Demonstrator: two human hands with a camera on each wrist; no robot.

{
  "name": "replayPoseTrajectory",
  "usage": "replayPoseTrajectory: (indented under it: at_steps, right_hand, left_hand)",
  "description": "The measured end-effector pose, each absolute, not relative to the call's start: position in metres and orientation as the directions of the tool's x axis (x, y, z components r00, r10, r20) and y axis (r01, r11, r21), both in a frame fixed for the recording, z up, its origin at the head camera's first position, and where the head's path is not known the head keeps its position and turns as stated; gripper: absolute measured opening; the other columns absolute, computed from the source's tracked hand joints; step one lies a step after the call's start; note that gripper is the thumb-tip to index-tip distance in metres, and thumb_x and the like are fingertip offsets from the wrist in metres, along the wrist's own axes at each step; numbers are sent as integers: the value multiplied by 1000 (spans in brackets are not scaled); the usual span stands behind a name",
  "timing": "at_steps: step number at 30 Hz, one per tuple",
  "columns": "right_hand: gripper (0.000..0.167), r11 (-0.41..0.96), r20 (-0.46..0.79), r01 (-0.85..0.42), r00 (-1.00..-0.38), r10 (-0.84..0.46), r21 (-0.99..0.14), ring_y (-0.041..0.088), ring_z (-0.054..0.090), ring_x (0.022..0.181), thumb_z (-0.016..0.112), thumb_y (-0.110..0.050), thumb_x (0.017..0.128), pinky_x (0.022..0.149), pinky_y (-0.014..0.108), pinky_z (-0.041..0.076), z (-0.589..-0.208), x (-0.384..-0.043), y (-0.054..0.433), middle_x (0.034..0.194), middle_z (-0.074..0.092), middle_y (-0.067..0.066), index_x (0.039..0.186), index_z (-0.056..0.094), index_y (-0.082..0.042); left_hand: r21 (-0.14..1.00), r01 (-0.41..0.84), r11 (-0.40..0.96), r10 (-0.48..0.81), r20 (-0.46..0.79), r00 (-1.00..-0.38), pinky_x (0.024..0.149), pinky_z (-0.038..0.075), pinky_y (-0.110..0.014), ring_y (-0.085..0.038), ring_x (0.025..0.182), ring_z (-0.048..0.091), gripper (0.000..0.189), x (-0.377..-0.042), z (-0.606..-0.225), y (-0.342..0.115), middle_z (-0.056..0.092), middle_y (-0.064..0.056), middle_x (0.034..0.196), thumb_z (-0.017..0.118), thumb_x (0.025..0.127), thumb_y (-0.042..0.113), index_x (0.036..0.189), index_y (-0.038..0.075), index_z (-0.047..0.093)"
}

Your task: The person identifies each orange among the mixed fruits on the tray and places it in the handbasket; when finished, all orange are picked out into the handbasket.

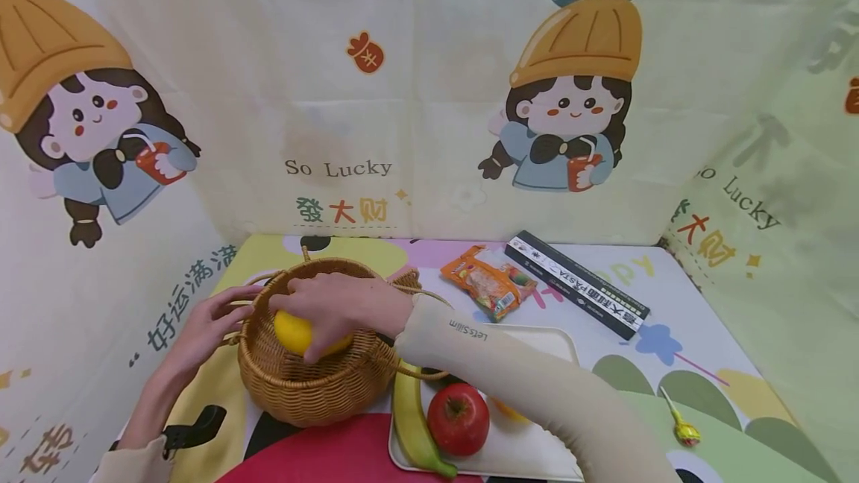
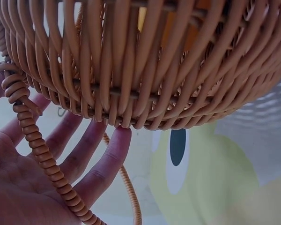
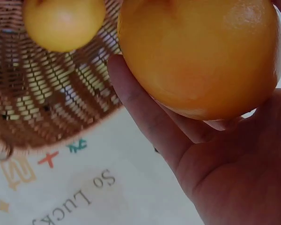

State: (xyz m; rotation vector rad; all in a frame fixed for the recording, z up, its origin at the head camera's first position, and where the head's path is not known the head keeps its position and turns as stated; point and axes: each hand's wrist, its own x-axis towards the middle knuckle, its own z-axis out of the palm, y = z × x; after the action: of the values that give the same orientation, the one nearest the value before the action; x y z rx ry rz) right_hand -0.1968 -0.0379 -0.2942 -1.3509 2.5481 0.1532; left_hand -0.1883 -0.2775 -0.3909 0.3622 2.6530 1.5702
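My right hand (image 1: 338, 306) reaches into a round wicker basket (image 1: 312, 397) at the left of the table. It grips a large, smooth orange-yellow fruit (image 3: 201, 56), with fingers and thumb around its sides. Another yellow fruit (image 3: 65, 21) lies inside the basket in the right wrist view; the right hand covers part of the basket's inside in the head view. At the basket's left side, my left hand (image 1: 201, 334) is spread, fingertips touching the weave. A coiled wicker handle (image 2: 42, 150) crosses in front of its palm in the left wrist view.
Right of the basket, a white tray (image 1: 530, 461) holds a banana (image 1: 411, 412), a red apple (image 1: 458, 420) and an orange fruit (image 1: 508, 410), partly under the right sleeve. Behind lie an orange snack packet (image 1: 490, 282) and a long black pasta box (image 1: 577, 285). A lollipop (image 1: 684, 429) lies at right.
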Motion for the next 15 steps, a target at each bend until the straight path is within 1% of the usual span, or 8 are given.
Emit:
replayPoseTrajectory:
  at_steps: [4, 8, 11, 15]
  right_hand:
    - [81, 559, -329, -829, -529, -782, 3, 10, 48, 109, 70, -54, 79, 92, 25, 43, -304, -197, -54, 135, 41, -9, 146, 31, -33]
    - [81, 550, -363, -835, -520, -773, 26, 7, 46, 114, 69, -55, 79, 96, 23, 40, -314, -195, -67, 136, 40, -11, 147, 30, -34]
    - [80, 560, -374, -828, -529, -762, 31, 6, 46, 112, 69, -55, 78, 94, 22, 40, -319, -195, -71, 133, 41, -12, 146, 31, -35]
    - [75, 573, -378, -820, -533, -757, 9, 4, 47, 103, 72, -50, 78, 86, 20, 42, -325, -196, -72, 123, 45, -13, 143, 36, -35]
  left_hand:
    - [872, 191, 452, 228, 94, -969, 74, 53, -22, 10, 97, 57, 43, -188, -392, -279, 53, 28, 112, 48, 101, 26, 135, -1, 49]
    - [874, 173, 454, 220, 77, -972, 73, 54, -24, 7, 95, 59, 43, -188, -391, -281, 55, 28, 111, 48, 101, 27, 136, 0, 49]
    - [870, 156, 467, 214, 60, -975, 72, 54, -26, 5, 94, 59, 44, -188, -391, -281, 55, 26, 111, 48, 101, 28, 136, 2, 49]
    - [863, 158, 481, 214, 59, -975, 72, 54, -27, 5, 94, 58, 44, -189, -391, -280, 56, 22, 112, 48, 101, 28, 136, 2, 49]
